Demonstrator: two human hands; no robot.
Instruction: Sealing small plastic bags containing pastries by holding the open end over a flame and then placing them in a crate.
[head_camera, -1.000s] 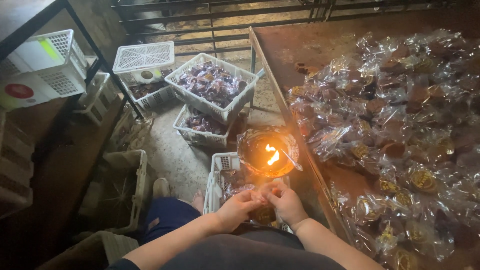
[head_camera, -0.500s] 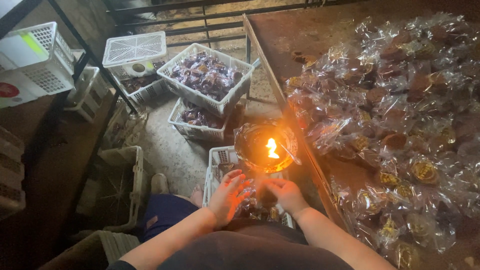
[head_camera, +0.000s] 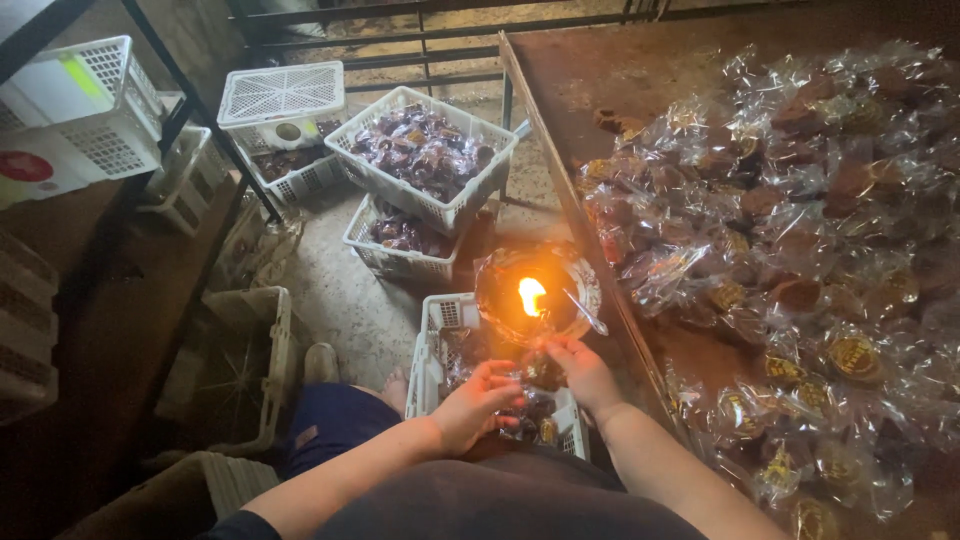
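Left hand: the left hand (head_camera: 478, 402) hangs over the near crate, fingers spread and loosely curled, the fingertips at a small wrapped packet (head_camera: 543, 372); a firm grip cannot be told from here.
Right hand: the right hand (head_camera: 583, 372) sits just beside it, fingers pinched on the other side of the same packet, close under the flame.
Wrapped packet: small, dark, in clear film, held between the two hands above the near crate and just below the bowl.
Near crate: a white slatted crate (head_camera: 432, 352) on the floor between the knees and the worktop, with more wrapped pieces lying in it.
Bowl and flame: a round bowl (head_camera: 493, 275) rests on the far end of that crate, a small orange flame (head_camera: 531, 296) burning in its middle; a thin metal spoon or rod (which one is hard to tell) (head_camera: 583, 312) leans on its right rim.
Worktop: a rusty brown worktop (head_camera: 640, 70) runs along the right, covered by a wide heap of wrapped pieces (head_camera: 800, 240) in clear film, some brown, some with gold patterns.
Middle floor: two white baskets, one stacked (head_camera: 425, 150) above the other (head_camera: 398, 245), both holding dark wrapped pieces.
Far left: an upturned white lid on another crate (head_camera: 282, 95), and a white basket (head_camera: 100, 120) on a dark shelf frame.
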